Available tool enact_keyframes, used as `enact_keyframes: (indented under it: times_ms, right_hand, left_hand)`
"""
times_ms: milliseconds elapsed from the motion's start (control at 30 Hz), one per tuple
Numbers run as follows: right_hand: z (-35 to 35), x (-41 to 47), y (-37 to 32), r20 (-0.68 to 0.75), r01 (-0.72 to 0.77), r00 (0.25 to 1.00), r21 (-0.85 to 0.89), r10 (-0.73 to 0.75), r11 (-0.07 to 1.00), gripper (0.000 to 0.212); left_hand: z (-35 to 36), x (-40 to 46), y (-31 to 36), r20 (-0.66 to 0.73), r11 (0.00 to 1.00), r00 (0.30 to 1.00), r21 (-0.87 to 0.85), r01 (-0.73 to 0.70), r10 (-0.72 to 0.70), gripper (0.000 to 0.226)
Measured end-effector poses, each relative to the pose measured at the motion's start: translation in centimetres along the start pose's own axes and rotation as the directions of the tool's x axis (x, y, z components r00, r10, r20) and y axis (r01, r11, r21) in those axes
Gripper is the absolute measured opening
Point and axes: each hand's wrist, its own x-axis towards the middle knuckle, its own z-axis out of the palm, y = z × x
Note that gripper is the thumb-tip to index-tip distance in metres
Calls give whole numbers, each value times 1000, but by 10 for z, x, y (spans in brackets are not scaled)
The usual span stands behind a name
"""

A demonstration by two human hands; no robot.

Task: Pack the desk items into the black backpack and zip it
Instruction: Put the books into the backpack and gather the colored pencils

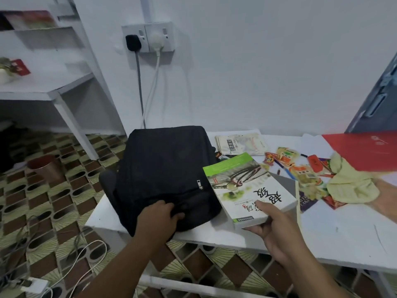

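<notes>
clearly mid-pack: black backpack flat on white desk, left side, zipper seemingly closed. left hand clutching near edge fabric, likely steadying to open. right hand holding book by near corner, thumb on cover, tilted toward bag. snack packets, cloth, red folder waiting right.

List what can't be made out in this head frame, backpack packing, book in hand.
- Black backpack opening: head view, left hand grips the near edge and covers it; open or zipped, cannot tell.
- Book: small print blurred; near corner hidden by right hand.
- Snack packets: labels too small and blurred.
- Red folder: cut off by the right edge.
- Shelf items: blurred.
</notes>
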Motion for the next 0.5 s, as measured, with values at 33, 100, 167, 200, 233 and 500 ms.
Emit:
enact_keyframes:
  times_ms: [33,100,167,200,233,500]
  right_hand:
    - [1,-3,0,3,13,1000,8,-13,1000,23]
    - [2,-6,-2,1,29,1000,26,-29,999,23]
    - [1,-9,-5,-11,41,999,46,-41,998,22]
    - [-1,-10,-6,-18,49,999,49,-49,998,23]
    - [-4,-12,-8,-22,58,998,51,-57,997,25]
    - [-41,-25,-21,-97,106,990,25,-104,994,25]
  left_hand:
    - [-3,0,10,30,1000,999,9,24,-24,46]
    - [-6,1,31,59,998,997,-29,58,-56,49]
    - [-8,0,53,92,986,991,-128,107,-96,51]
    - [-7,0,63,116,968,987,-208,136,-114,51]
    - [-4,1,70,160,934,976,-304,188,-144,50]
    - [-33,9,82,606,-102,786,-795,598,-118,30]
